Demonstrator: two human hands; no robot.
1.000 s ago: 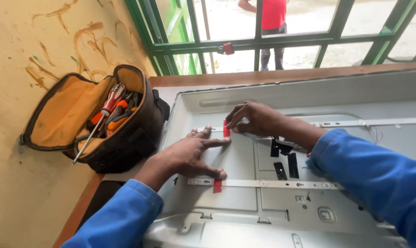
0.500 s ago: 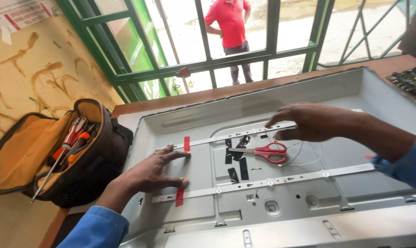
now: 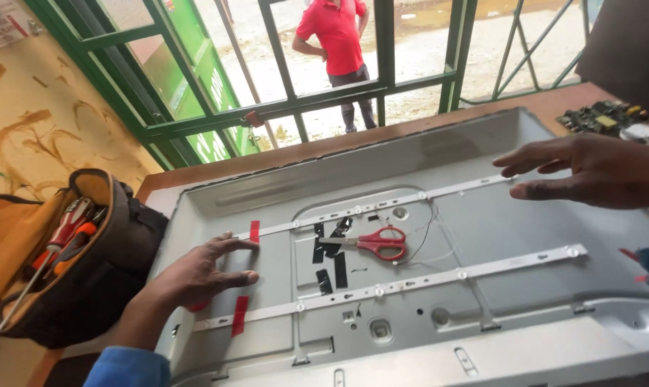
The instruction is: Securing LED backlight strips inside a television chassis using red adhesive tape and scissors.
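Change: my right hand [image 3: 589,170] has left the middle of the panel and now hovers out at 2 o'clock, over the far end of the upper strip [image 3: 382,206]; half a second ago it was nearer the scissors [image 3: 375,242]. My view has also swung right, so the tool bag [image 3: 59,265] sits further out at 9 o'clock.
Meaning: I judge the hands are spreading along the strips, the left anchoring one end while the right moves to the other.
Left hand: my left hand [image 3: 195,276] lies flat at 8 o'clock on the grey metal back panel [image 3: 496,236], fingers spread and released, grasping nothing, index tip just beside the upper red tape.
Right hand: open, fingers extended and loose, holding nothing; I cannot tell whether it touches the strip.
Strips: two, upper and lower strip [image 3: 396,287], running across the panel from 8 o'clock towards 3 o'clock.
Red tape pieces: two clear ones, one [image 3: 253,231] on the upper strip's near end, one [image 3: 239,315] on the lower; a third may hide under my palm.
Scissors: one pair, red-handled, lying shut at centre between the strips beside black tape bits.
Tool bag: one, open, with red and orange screwdriver handles.
Circuit board: one [image 3: 602,116] at 2 o'clock on the table edge.
Far: one person [image 3: 337,43] in a red shirt beyond the green window bars [image 3: 382,57] at 12 o'clock.
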